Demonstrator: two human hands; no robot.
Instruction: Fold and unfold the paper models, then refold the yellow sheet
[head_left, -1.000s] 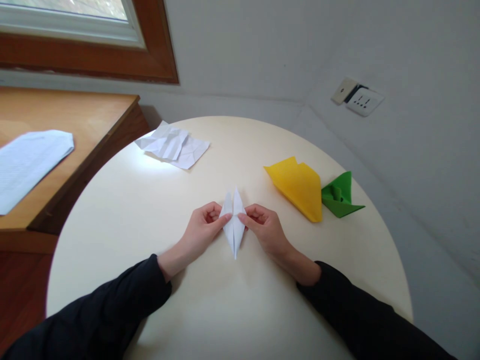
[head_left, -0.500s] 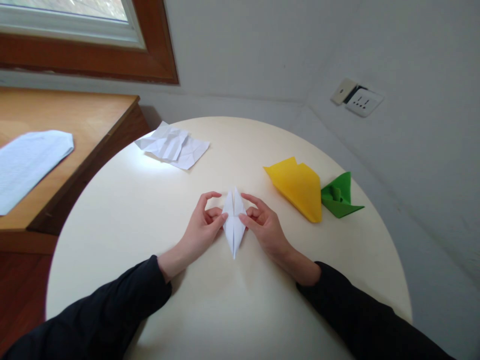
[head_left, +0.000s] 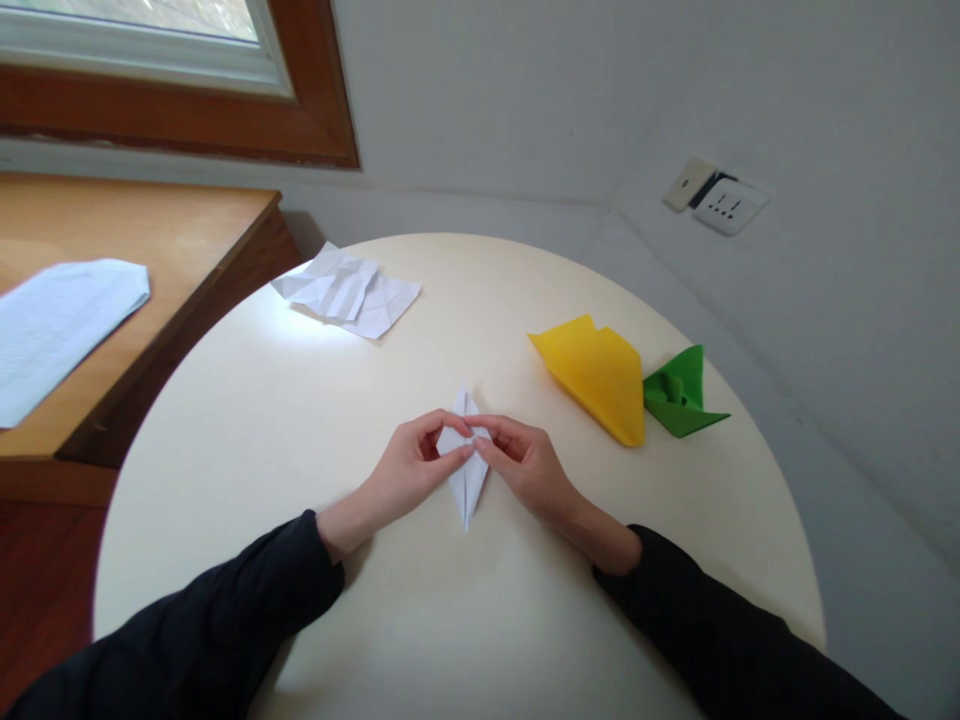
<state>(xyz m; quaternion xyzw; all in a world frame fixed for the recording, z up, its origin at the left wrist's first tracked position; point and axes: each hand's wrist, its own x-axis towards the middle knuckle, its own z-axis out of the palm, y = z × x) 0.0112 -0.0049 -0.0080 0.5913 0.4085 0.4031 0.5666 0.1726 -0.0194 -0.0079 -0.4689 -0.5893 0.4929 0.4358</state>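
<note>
White folded paper (head_left: 468, 488) stands as a slim diamond

It is plain white and creased into a narrow, pointed shape, longer than it is wide. One tip points away from the person, the other toward them. A lengthwise seam shows down the nearer half. Fingers (head_left: 452, 461) from both sides close in on its middle and hide the folds there. It sits over the middle of the pale surface (head_left: 465, 610); whether it lies flat is unclear.

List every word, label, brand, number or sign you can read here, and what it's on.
Nothing readable anywhere.
Pale sheet on the wooden desk: faint lines, possibly print, too small and blurred to read.
Folded white paper: no writing visible.
Yellow paper, green paper: none visible.
Wall socket: dark slots, no legible lettering.
</note>
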